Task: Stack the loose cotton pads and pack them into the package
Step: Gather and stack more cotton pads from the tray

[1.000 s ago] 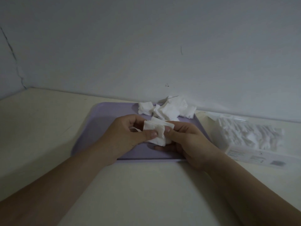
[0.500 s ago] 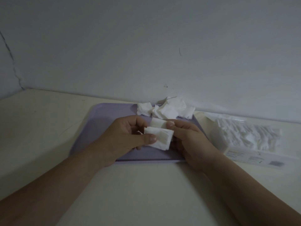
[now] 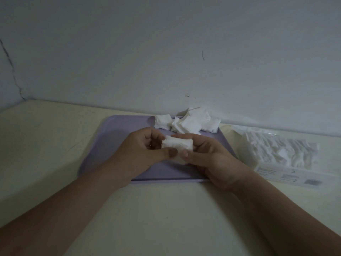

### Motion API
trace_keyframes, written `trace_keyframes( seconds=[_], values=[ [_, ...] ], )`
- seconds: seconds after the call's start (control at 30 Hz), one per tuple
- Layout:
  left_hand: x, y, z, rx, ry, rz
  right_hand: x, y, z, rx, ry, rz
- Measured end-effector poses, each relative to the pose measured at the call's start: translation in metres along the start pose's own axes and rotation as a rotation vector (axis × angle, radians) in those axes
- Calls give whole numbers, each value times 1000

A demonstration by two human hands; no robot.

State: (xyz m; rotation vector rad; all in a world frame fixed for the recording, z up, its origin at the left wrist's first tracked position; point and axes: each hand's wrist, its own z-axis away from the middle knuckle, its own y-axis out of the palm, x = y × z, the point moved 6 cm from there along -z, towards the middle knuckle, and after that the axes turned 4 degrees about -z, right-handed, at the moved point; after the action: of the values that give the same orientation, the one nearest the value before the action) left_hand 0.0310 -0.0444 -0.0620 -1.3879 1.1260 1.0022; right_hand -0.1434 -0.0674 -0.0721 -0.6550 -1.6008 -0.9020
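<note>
Cotton pads (image 3: 177, 146) pinched by left hand (image 3: 142, 156) and right hand (image 3: 208, 159) (package (image 3: 280, 159) label unreadable).

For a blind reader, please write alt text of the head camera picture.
Two bare hands, left hand and right hand, hold a small stack of cotton pads above a purple tray. Loose pads lie at its far edge; the package lies right.

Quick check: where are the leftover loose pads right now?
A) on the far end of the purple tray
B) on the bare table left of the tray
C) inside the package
A: the loose pads lie heaped at the far end of the purple tray, beyond both hands.
</note>
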Motion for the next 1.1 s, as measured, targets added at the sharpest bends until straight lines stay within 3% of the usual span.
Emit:
trace_keyframes(
  seconds=[0.2, 0.37, 0.63, 0.7, 0.77, 0.87, 1.0, 1.1],
  values=[
    [-3, 7, 1, 69, 153, -139, 0, -4, -1, -78, -85, 210],
    [4, 5, -1, 25, 133, -168, 1, -6, -1, -237, -159, 525],
    [-2, 8, 0, 43, 117, -263, 5, 11, 2, -136, -72, 758],
    [0, 0, -4, -38, 71, -220, 11, 6, 3, -262, -133, 799],
    [3, -16, -11, -200, 121, -413, 17, -4, 6, -462, -201, 770],
    [6, -17, -14, -144, 216, -835, 17, -15, 11, -645, -192, 633],
    [11, -7, -15, -40, 192, -994, 15, -22, 14, -743, -182, 497],
    [6, -9, -16, -84, 242, -918, 11, -24, 14, -746, -147, 425]
  ],
)
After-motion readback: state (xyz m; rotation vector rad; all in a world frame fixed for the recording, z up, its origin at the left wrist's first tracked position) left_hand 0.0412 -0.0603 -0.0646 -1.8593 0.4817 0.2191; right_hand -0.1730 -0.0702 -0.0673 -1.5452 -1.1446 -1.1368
